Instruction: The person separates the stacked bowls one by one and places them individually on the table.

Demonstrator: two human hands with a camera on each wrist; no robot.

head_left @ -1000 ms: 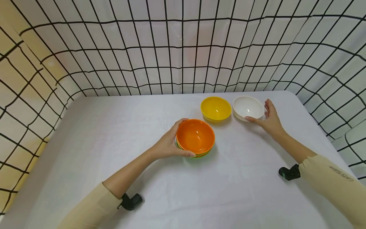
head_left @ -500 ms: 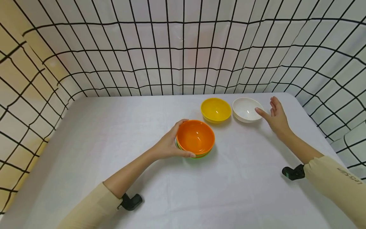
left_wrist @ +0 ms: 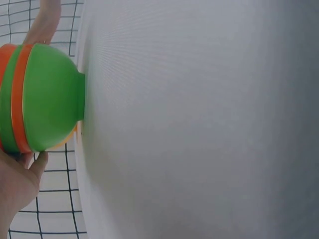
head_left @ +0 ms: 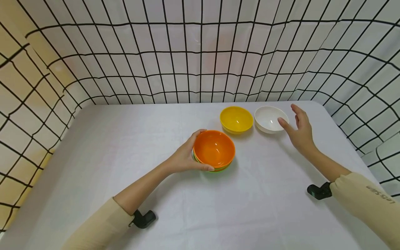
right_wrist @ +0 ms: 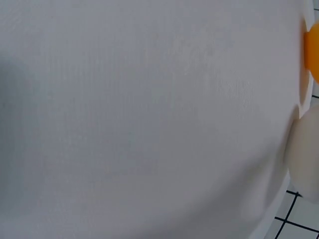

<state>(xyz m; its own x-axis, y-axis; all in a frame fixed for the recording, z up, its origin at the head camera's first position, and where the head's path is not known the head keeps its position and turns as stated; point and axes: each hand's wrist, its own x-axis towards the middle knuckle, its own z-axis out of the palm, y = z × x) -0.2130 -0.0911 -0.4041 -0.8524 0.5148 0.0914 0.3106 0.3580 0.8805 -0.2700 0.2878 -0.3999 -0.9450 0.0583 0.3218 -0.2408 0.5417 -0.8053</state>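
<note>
My left hand point(head_left: 185, 160) grips a stack of nested bowls point(head_left: 214, 148) at its left side, thumb in front and fingers behind. The uppermost bowl is orange. In the left wrist view the stack alternates orange and green, and its lowest bowl point(left_wrist: 52, 97) is green with its foot at the cloth. My right hand point(head_left: 300, 133) hovers by the right rim of a white bowl point(head_left: 269, 119), fingers spread and holding nothing. Its thumb overlaps the bowl's rim in the head view. Left of the white bowl sits a yellow bowl point(head_left: 235, 119), upright.
A white cloth point(head_left: 131, 139) covers the table. Black wire grid point(head_left: 200, 52) walls off the back and both sides. Each sleeve has a black wrist device, one on the left point(head_left: 143, 219) and one on the right point(head_left: 319, 191).
My right hand was around the white bowl's right side; it has since drawn back to the right, off the rim. The left hand and the bowls have stayed put.
</note>
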